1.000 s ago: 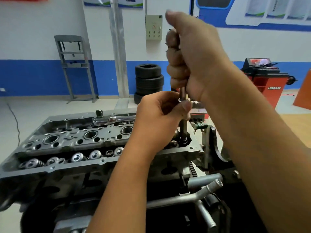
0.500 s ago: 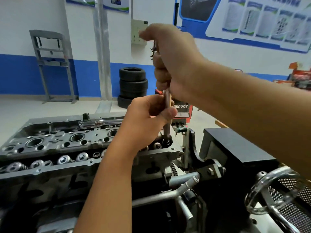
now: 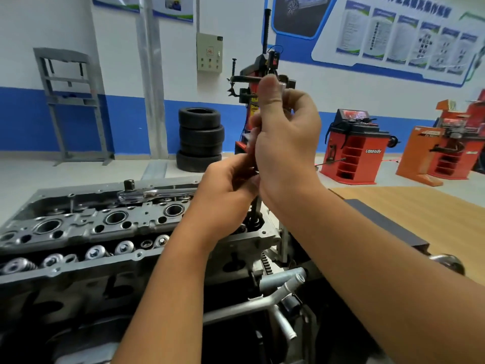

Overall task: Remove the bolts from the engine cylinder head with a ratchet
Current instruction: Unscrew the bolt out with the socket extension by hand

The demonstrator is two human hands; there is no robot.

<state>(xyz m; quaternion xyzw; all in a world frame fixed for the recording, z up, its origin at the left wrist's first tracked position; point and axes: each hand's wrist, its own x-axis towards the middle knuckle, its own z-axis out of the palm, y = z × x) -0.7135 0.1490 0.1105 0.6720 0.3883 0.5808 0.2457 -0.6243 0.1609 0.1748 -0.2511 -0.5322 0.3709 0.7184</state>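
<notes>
Cylinder head point(image 3: 86, 227) sitting on stand, ratchet point(image 3: 157, 192) lying along far edge. Right hand point(image 3: 286, 148) gripping upright tool shaft point(image 3: 256, 206) over right end; left hand point(image 3: 231, 187) pinching shaft lower down. Tyres point(image 3: 200, 139) stacking by blue-banded wall point(image 3: 23, 119).

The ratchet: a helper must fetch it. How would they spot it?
Find the grey cylinder head. Along its far edge, left of the left hand, lies the ratchet. It alone is polished chrome, with a black knob on its head.
</notes>
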